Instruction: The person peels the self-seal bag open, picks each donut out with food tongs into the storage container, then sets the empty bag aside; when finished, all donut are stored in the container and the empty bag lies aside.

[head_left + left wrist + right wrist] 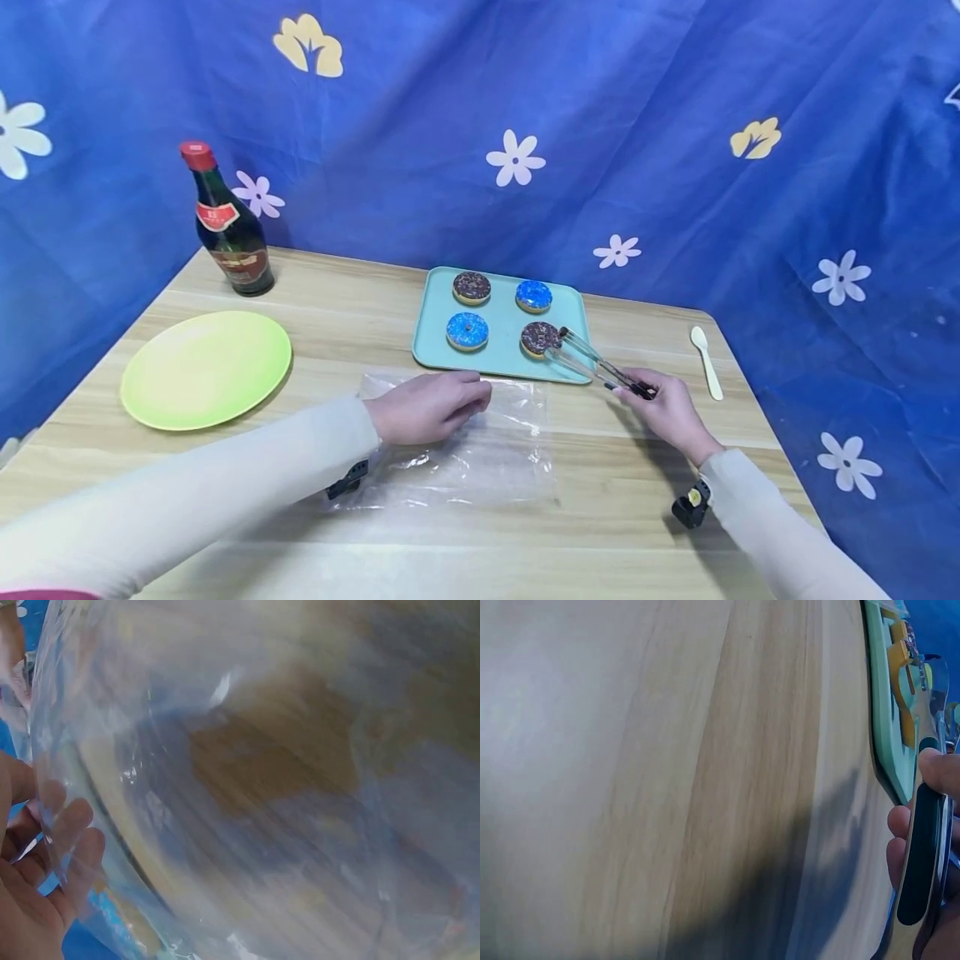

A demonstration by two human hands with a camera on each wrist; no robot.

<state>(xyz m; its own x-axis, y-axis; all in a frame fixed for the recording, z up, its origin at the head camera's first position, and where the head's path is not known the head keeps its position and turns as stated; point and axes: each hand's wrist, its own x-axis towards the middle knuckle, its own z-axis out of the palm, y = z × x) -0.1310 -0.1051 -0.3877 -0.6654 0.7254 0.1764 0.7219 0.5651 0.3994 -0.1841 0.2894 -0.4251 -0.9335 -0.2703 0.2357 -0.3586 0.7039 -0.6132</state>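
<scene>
My left hand (pixel 431 408) pinches the upper edge of a clear plastic bag (pixel 502 471), which hangs below it over the front of the table. In the left wrist view the see-through film of the bag (pixel 285 847) covers most of the picture, with the fingertips behind it. My right hand (pixel 671 412) grips a pair of tongs (pixel 611 368) with dark handles. Its spread tips reach a chocolate doughnut (pixel 538 340) at the front right of a mint tray (pixel 498 362). On that tray also sit another chocolate doughnut (pixel 472 287) and two blue ones (pixel 467 330).
A lime-green plate (pixel 206 367) lies on the left side of the wooden table. Behind it stands a dark bottle (pixel 232 225) with a red cap. Far right lies a cream spoon (pixel 707 362). Blue flowered cloth (pixel 420 125) hangs along the back and sides.
</scene>
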